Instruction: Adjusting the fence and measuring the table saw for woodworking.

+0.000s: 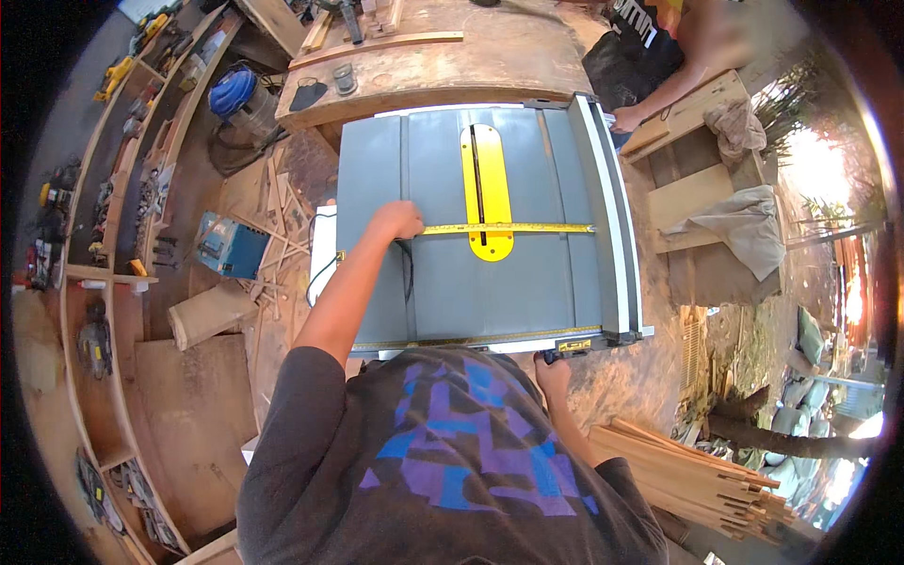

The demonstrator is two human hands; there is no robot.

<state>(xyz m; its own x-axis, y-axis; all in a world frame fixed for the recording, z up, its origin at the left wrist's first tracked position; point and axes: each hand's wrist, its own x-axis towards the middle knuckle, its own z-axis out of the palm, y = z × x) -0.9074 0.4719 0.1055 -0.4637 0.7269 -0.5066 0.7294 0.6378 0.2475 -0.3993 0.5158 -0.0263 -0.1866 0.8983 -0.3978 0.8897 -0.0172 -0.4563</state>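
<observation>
My left hand (400, 220) is closed at the near-left end of a yellow tape measure (551, 228); its case is hidden in the fingers. The blade runs straight across the grey table saw top (377, 282) and over the yellow throat plate (499, 179) with its dark slot. Its far end meets the rip fence (617, 245) on the right. At the saw's front edge my right hand (554, 375) is closed around the black fence handle (546, 358), partly hidden by my body. Along the front rail lies a yellow scale (490, 339).
Behind the saw stands a wooden workbench (452, 71) with wood strips. Another person's hand (625, 119) is near the fence's far end. Tool shelves (118, 188), a blue vacuum (235, 94) and a teal box (229, 247) are at left. Stacked boards (678, 471) lie at lower right.
</observation>
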